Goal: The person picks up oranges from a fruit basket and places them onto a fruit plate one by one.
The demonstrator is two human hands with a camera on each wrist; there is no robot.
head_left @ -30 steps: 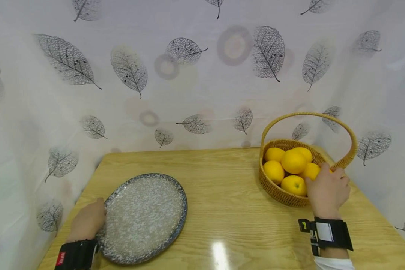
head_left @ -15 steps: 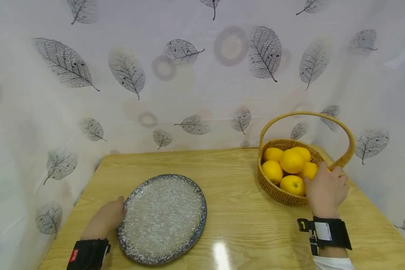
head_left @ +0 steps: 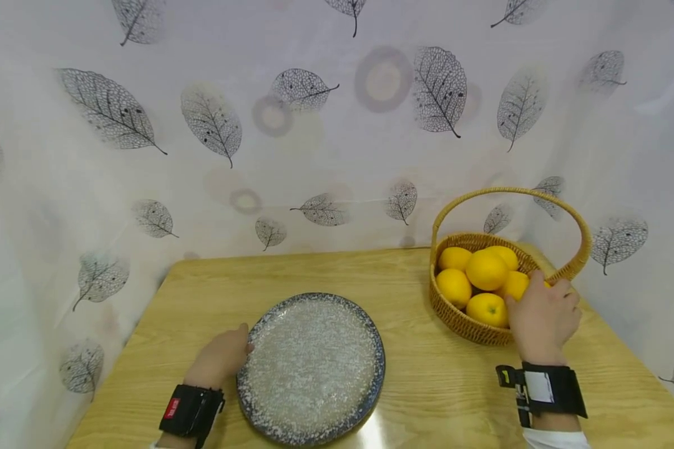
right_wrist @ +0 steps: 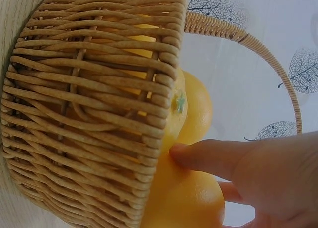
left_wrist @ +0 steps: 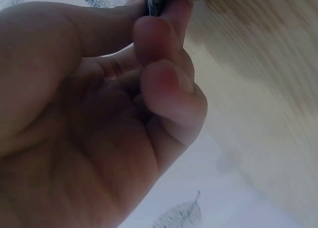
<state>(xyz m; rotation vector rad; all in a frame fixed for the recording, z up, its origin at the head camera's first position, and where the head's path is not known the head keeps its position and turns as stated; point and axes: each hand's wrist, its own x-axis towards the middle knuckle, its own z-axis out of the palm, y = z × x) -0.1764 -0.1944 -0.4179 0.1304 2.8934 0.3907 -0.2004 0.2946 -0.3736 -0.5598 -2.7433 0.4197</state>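
Observation:
My left hand (head_left: 218, 358) pinches the left rim of a round speckled plate (head_left: 314, 368) with a dark edge. In the left wrist view the thumb and fingertips of the left hand (left_wrist: 114, 89) meet on a thin strip of that rim. On the right stands a wicker basket (head_left: 466, 324) heaped with several oranges (head_left: 487, 269). My right hand (head_left: 545, 318) reaches over the basket's near right side. Seen from the right wrist, its thumb lies against an orange (right_wrist: 191, 203), with other fingers partly hidden behind the fruit.
The basket's tall handle (head_left: 511, 189) arches over the fruit, close to the right hand. Both sit on a wooden table (head_left: 421, 374) that ends at a hanging leaf-print cloth (head_left: 337, 156) along the back and sides.
My left hand has moved the plate to the right across the table, toward its middle. The right hand stays at the basket, and the oranges look the same.

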